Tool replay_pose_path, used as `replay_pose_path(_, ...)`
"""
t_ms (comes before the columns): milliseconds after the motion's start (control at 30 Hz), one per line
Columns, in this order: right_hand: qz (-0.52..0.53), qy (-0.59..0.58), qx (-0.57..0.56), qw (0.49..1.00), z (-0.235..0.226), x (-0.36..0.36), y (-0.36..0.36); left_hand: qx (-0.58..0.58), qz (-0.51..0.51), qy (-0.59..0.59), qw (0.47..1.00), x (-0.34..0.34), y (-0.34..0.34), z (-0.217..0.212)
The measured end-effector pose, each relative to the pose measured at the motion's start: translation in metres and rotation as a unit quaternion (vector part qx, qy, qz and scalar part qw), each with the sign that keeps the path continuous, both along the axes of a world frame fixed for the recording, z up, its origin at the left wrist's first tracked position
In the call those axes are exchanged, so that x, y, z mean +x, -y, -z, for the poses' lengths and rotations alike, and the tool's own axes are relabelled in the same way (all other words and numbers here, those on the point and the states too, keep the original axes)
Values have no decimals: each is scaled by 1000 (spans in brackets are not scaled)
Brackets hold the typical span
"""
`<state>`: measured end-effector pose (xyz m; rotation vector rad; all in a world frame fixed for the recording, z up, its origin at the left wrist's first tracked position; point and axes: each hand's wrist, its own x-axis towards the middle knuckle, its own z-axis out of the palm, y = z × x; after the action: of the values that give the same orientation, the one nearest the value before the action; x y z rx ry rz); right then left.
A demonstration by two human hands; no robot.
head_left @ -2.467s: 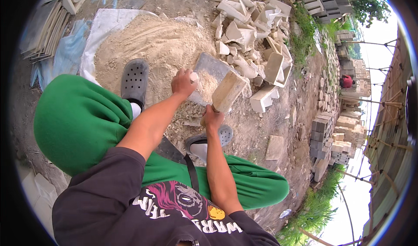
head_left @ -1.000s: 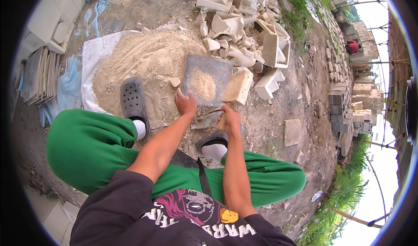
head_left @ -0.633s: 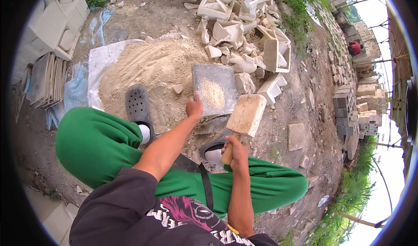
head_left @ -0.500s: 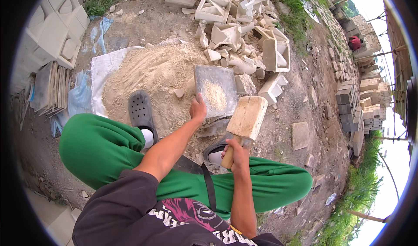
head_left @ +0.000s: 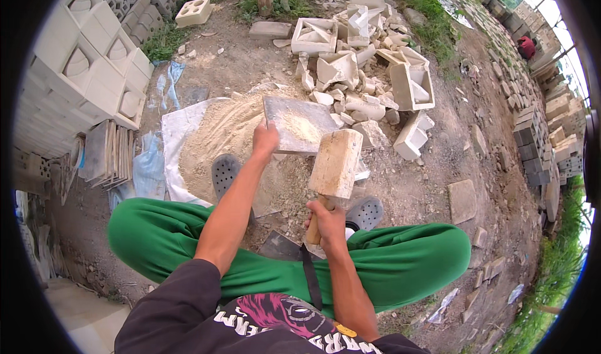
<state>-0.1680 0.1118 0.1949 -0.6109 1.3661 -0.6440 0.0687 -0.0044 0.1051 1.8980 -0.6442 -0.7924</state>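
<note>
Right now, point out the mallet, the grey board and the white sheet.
Mallet (head_left: 336,164): head view, middle of its block.
Grey board (head_left: 285,139): head view, bare lower-left part.
White sheet (head_left: 178,135): head view, its uncovered left part.

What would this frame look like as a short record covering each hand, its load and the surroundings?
left hand: grips the left edge of a dark slab
slab load: patch of pale crumbs
right hand: closed around the handle of a wooden mallet, head pointing away from the body
ground: pale powder heap on a white sheet
beyond slab: pile of broken pale blocks
far left: stacked thin boards
feet: grey perforated clogs
</note>
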Motion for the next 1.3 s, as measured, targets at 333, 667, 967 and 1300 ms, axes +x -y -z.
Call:
replay_pose_path(333, -65, 40, -14, 997, -14, 20, -4, 65, -111, -61, 990, 112, -25, -40)
replay_pose_path(667, -150, -70, -49, 985, -11, 34, -10, 83, -225, -326, 914, 206, -105, -35)
replay_pose_path(967, -40, 80, -447, 890, 44, 117, 10, 25, -269, -414, 869, 200, -126, 0)
replay_pose_path(1300, -212, -137, -263, 931, 85, 93, -16, -29, -365, -406, 837, 270, -190, 65)
